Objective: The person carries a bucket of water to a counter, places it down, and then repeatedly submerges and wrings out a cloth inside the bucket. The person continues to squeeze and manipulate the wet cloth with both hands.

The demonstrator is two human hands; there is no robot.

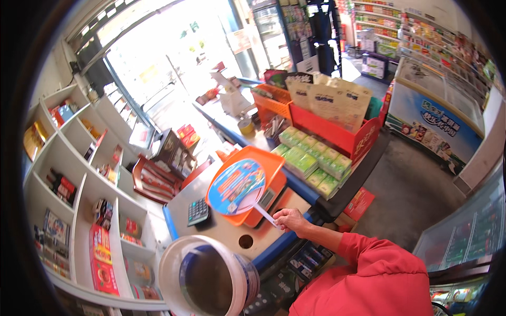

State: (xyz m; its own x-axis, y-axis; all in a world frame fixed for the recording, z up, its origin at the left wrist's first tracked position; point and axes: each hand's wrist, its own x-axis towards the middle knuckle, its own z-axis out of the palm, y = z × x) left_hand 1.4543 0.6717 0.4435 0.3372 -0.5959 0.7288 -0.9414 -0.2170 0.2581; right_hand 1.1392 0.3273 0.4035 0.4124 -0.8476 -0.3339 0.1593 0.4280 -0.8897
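My right hand (291,221), in a red sleeve, pinches the white handle of a round plastic hand fan (237,183) with a blue printed face. The fan lies over an orange tray (272,160) on what looks like a countertop weighing scale (268,199). Left of the tray, a calculator (198,211) rests on the counter (221,237). A white plastic bucket (169,268) stands large in the foreground, its mouth tilted towards me; I cannot tell whether the dark inside holds liquid. My left hand is out of view.
Green tissue packs (302,162) are stacked beyond the scale, beside a red bin (328,126) of paper pouches. White shelves (81,221) line the left. A wooden chair (154,179) stands behind the counter. A chest freezer (431,118) is at the right.
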